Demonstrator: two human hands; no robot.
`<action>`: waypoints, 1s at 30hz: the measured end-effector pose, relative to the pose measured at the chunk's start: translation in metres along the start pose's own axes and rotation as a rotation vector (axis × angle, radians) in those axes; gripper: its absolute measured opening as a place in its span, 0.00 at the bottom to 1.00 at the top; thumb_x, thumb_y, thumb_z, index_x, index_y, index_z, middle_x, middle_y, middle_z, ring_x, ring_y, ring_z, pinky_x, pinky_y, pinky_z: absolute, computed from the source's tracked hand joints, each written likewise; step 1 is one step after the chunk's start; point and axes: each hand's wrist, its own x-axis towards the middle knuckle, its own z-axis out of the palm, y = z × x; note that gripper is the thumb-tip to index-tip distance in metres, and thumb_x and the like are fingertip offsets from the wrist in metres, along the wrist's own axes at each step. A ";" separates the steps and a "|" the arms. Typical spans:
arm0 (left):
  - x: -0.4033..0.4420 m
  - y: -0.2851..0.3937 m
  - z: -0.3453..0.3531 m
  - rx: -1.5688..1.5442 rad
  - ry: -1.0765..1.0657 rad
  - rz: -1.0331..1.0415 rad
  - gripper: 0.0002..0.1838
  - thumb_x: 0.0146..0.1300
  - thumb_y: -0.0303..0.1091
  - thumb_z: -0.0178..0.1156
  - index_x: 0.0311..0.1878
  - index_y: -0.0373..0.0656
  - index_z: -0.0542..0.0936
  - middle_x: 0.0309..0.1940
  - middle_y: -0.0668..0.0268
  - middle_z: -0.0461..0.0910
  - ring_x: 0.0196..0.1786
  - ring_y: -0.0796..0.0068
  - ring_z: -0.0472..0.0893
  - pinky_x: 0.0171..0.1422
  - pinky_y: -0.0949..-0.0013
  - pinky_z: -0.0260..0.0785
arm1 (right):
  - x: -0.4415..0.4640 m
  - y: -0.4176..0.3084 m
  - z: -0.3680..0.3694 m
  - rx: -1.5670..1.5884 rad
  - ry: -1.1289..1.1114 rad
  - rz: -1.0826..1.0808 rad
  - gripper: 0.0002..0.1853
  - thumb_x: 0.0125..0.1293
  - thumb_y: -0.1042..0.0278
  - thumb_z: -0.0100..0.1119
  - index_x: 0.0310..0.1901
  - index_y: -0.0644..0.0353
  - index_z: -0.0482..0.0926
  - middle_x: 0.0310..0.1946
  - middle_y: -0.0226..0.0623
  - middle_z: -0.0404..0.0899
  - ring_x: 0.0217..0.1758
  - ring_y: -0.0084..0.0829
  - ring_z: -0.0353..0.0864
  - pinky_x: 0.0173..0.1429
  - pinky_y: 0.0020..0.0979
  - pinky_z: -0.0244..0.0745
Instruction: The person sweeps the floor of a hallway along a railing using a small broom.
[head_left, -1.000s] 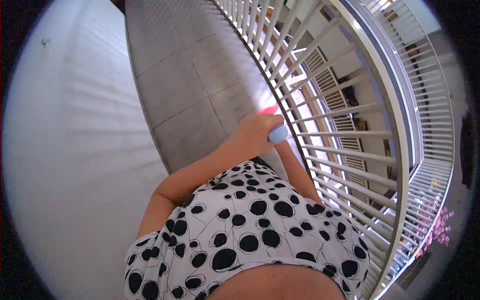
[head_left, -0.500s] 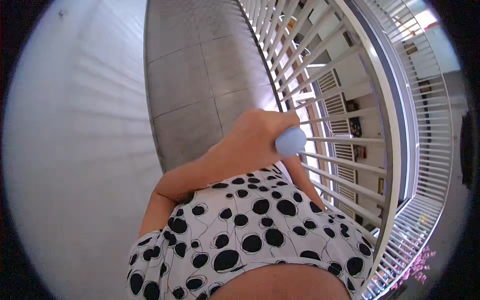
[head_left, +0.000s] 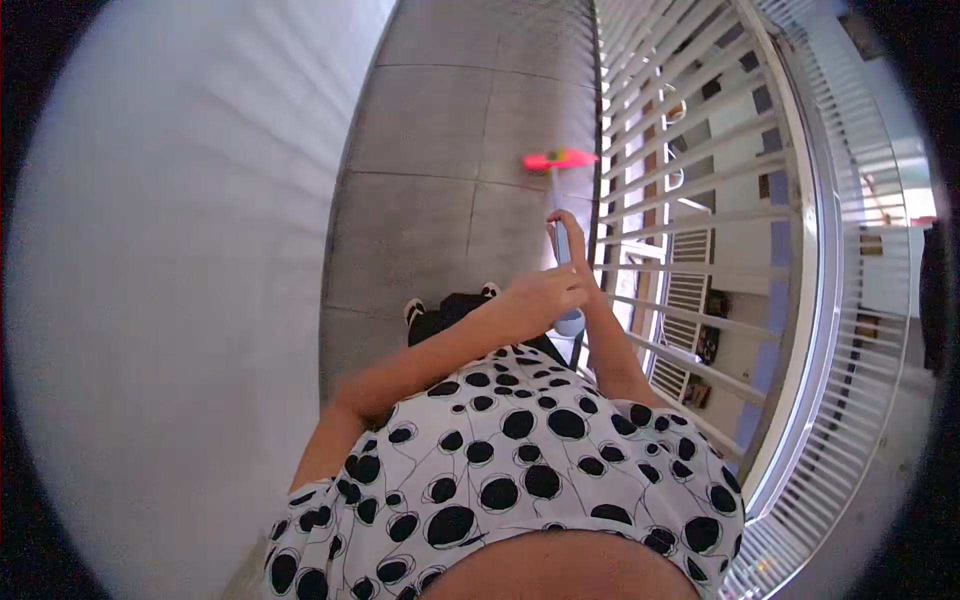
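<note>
Right of the white wall (head_left: pixel 200 260), the left hand (head_left: pixel 543 302) wraps the upper handle of a long-handled tool (head_left: pixel 562 246), its pink head (head_left: pixel 570 159) over the tiled floor (head_left: pixel 415 225), contact unclear; the right hand (head_left: pixel 577 250) curls round it lower down, beside the railing (head_left: pixel 690 211). It looks light, stiff, smooth, best gripped two-handed along the handle

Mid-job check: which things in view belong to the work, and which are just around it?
Part of the work: left hand and right hand, both on the pole; its pink head; probably the tiled floor.

Just around it: white railing; pale wall; shoes, merely worn.
</note>
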 end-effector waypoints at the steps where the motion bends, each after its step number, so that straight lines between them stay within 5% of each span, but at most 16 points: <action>1: -0.007 0.013 0.003 0.015 0.010 -0.017 0.10 0.46 0.25 0.59 0.34 0.40 0.74 0.37 0.60 0.76 0.37 0.58 0.79 0.38 0.63 0.73 | -0.002 0.007 -0.005 -0.116 -0.027 -0.092 0.10 0.51 0.77 0.53 0.37 0.58 0.71 0.28 0.30 0.71 0.34 0.27 0.73 0.36 0.28 0.68; 8: -0.057 0.027 -0.031 -0.374 0.346 -0.185 0.14 0.47 0.24 0.59 0.39 0.40 0.72 0.33 0.61 0.76 0.36 0.56 0.77 0.36 0.65 0.70 | -0.058 0.002 0.004 -0.492 -0.156 -0.058 0.12 0.45 0.77 0.55 0.35 0.56 0.70 0.25 0.39 0.72 0.29 0.39 0.74 0.32 0.32 0.68; 11: -0.075 0.006 -0.014 -0.298 0.475 -0.373 0.16 0.45 0.32 0.68 0.37 0.40 0.74 0.38 0.58 0.79 0.40 0.64 0.80 0.40 0.67 0.74 | -0.057 0.022 0.019 -0.470 -0.312 -0.031 0.13 0.44 0.76 0.55 0.35 0.56 0.70 0.27 0.41 0.73 0.31 0.44 0.74 0.33 0.36 0.68; 14: -0.063 0.010 -0.050 -0.292 0.469 -0.435 0.15 0.46 0.30 0.67 0.37 0.40 0.74 0.37 0.57 0.79 0.40 0.65 0.81 0.39 0.68 0.74 | -0.056 0.041 0.025 -0.513 -0.460 0.021 0.13 0.44 0.75 0.55 0.35 0.56 0.70 0.28 0.42 0.74 0.32 0.46 0.75 0.33 0.39 0.68; 18: -0.094 0.006 -0.074 -0.380 0.411 -0.566 0.11 0.49 0.25 0.62 0.38 0.40 0.76 0.38 0.58 0.80 0.39 0.67 0.81 0.39 0.69 0.73 | -0.038 0.045 0.046 -0.605 -0.580 -0.185 0.14 0.43 0.72 0.58 0.34 0.56 0.69 0.27 0.42 0.74 0.33 0.41 0.76 0.33 0.37 0.69; 26: -0.106 0.004 -0.163 0.166 0.311 -0.804 0.09 0.48 0.21 0.55 0.35 0.39 0.78 0.31 0.60 0.80 0.33 0.70 0.80 0.35 0.72 0.71 | 0.012 -0.056 0.101 -0.807 -0.811 -0.170 0.12 0.47 0.64 0.58 0.35 0.54 0.73 0.27 0.41 0.76 0.35 0.44 0.77 0.37 0.41 0.69; 28: -0.090 0.020 -0.193 0.105 0.229 -1.049 0.10 0.49 0.21 0.54 0.36 0.39 0.78 0.27 0.61 0.79 0.31 0.73 0.80 0.36 0.73 0.70 | 0.007 -0.092 0.105 -0.777 -0.874 -0.149 0.11 0.48 0.63 0.58 0.34 0.55 0.73 0.27 0.40 0.77 0.35 0.43 0.77 0.37 0.42 0.69; 30: -0.120 0.071 -0.190 0.254 0.455 -1.010 0.12 0.51 0.19 0.51 0.39 0.38 0.78 0.25 0.61 0.79 0.31 0.76 0.79 0.37 0.73 0.69 | -0.030 -0.083 0.139 -0.737 -0.950 -0.297 0.10 0.49 0.62 0.58 0.33 0.55 0.74 0.26 0.40 0.76 0.34 0.43 0.77 0.37 0.43 0.69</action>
